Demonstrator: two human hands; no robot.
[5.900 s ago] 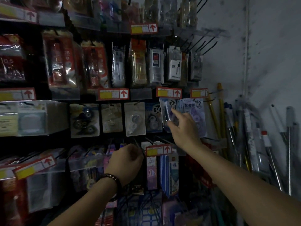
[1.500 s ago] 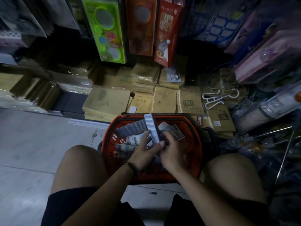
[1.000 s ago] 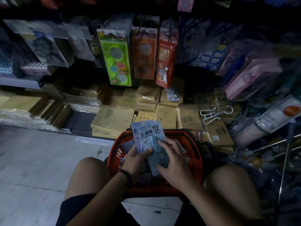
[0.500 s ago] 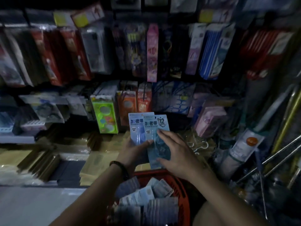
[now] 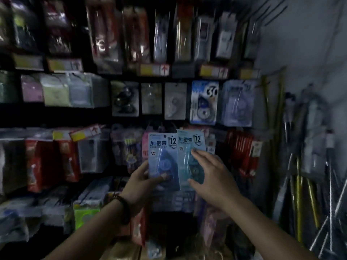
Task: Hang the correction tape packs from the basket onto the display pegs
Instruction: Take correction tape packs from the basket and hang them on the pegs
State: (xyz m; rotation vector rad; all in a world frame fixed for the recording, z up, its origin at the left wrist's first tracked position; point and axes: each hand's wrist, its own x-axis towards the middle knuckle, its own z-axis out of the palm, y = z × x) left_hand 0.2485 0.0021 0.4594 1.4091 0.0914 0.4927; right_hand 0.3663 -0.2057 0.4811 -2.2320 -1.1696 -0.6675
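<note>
the left hand, dark beaded bracelet at its wrist, pinches a pale blue carded correction tape pack between thumb and fingers. just beside it, the right hand clamps a teal carded pack the same way, both upright before hung stationery packs.

The shelf wall is packed tight with hanging packs, such as the "30" pack and the pale blue pack just beside it, so hardly any gap is left between them. The air in front of the lower rows is taken up by a blue pack held in the left hand and a teal pack held in the right hand. On the right side, the way is blocked by long poles leaned by the grey wall.
</note>
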